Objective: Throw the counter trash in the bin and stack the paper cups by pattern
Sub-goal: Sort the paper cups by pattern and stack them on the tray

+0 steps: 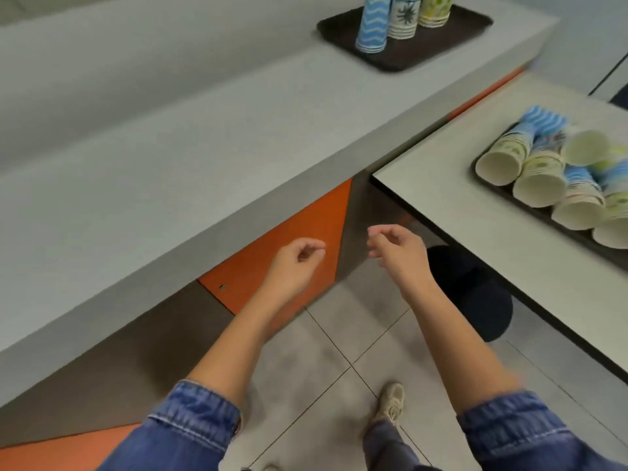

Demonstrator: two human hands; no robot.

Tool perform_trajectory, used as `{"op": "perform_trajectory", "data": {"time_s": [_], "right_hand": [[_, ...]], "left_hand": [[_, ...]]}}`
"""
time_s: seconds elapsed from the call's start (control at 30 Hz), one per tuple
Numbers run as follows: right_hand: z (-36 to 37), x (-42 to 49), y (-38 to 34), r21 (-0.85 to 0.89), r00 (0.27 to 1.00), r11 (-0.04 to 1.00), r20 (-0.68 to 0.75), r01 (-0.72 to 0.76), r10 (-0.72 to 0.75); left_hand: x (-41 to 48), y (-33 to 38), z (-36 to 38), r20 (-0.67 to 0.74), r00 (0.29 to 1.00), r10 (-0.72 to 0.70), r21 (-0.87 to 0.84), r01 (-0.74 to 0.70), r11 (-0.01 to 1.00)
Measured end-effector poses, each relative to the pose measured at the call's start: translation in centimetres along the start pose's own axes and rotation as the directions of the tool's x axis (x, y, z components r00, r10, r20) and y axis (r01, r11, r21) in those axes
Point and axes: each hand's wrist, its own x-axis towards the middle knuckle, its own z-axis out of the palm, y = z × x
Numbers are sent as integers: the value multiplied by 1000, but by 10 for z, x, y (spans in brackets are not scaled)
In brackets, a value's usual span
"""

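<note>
Standing in the gap between two worktops, the person holds both bare hands out over a grey tiled floor (339, 334). The left hand (295, 263) is loosely curled, fingers bent toward the palm and gripping nothing; the right hand (397, 249) is likewise loosely curled and empty. Both forearms emerge from blue denim sleeves (193, 423), and a pale shoe (390, 402) shows on the tiles below.

To the left runs a long grey counter (170, 164) with orange panels (289, 249) under its edge. At its far end sits a dark tray (404, 32) carrying three upright stacks of cups, side by side: a blue zigzag stack (372, 25), a white stack with a dark pattern (404, 18), and a yellow-green stack (435, 10).

To the right is a lighter table (458, 158) with a dark edge. On it a second dark tray (482, 178) holds the mixed paper cups (543, 175), lying on their sides in nested groups with their open mouths toward the camera, blue and green patterns jumbled together and touching. This part of the view is blurred.

Under the table, near the right hand, stands a round dark bin (475, 294), partly hidden by the table edge.
</note>
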Motion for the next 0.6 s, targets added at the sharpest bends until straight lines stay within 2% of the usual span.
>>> {"op": "perform_trajectory", "data": {"time_s": [0.37, 0.6], "right_hand": [[-213, 115, -12, 40, 975, 999, -224, 24, -15], [-301, 171, -15, 140, 908, 990, -416, 10, 50]], "left_hand": [[115, 153, 157, 182, 980, 83, -10, -83, 997], [177, 222, 216, 259, 959, 113, 2, -118, 993]]}}
